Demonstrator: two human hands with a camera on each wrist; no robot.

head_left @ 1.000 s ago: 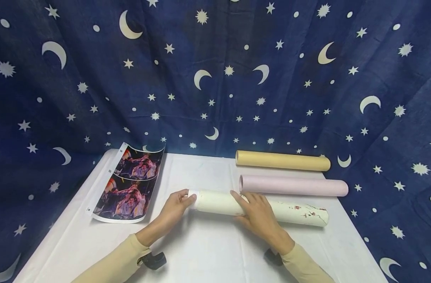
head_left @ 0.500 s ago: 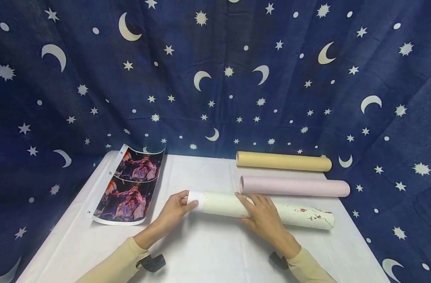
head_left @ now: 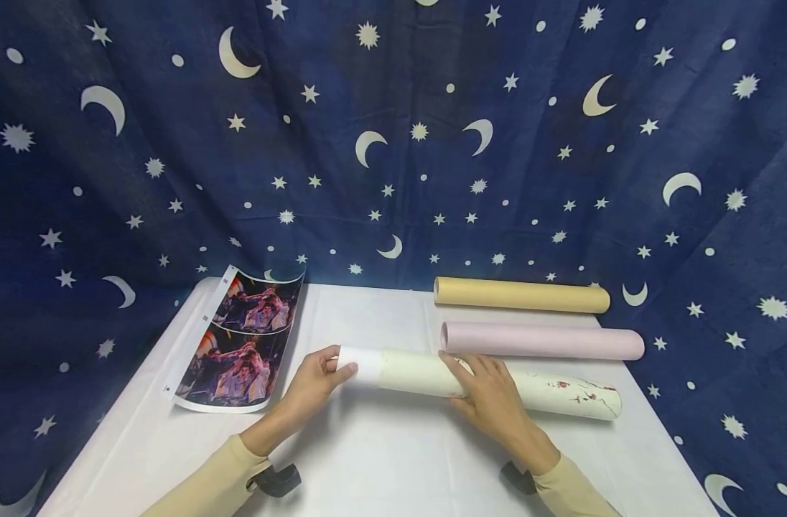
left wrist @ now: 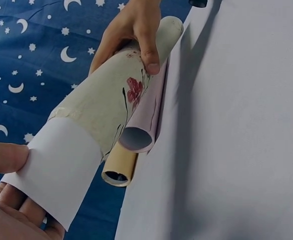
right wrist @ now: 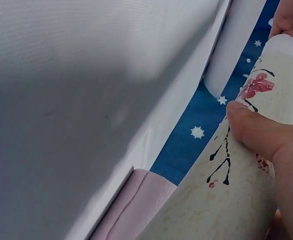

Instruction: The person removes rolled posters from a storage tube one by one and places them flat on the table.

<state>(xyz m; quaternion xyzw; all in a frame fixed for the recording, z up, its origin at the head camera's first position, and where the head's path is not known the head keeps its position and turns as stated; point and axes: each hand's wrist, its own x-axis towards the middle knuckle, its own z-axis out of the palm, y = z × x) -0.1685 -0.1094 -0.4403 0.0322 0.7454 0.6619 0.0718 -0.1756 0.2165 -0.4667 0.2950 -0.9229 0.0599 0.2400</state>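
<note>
two beige sleeves (head_left: pixel 212 481), both cut off by the lower edge, reach over a white worktop (head_left: pixel 393 459) with two black wrist devices (head_left: pixel 277 481), the one at the right wrist partly hidden. the left hand (head_left: pixel 321 373) pinches one white rolled sheet (head_left: pixel 361 365), thumb on the near face and fingers curled behind. the sheet juts at 9 o'clock from the mouth of one cream floral roll (head_left: pixel 542 392); how far it runs inside is hidden. the right hand (head_left: pixel 487 391) grips the roll about its middle, thumb on the near side, other fingers largely out of sight beyond it. whether the roll touches the worktop cannot be told. more white paper shows than a second ago, the floral roll and right hand having shifted toward 3 o'clock.

well apart from the roll, at its 9 o'clock, lies one curled print (head_left: pixel 241 359) bearing two near-identical pictures, their detail hard to make out. two more rolls lie past it, a pink roll (head_left: pixel 542 340) at 2 o'clock and, farthest, a yellow roll (head_left: pixel 523 295) at 1 o'clock. behind everything hangs one blue curtain (head_left: pixel 419 93) of moons and stars, cropped by the frame.
</note>
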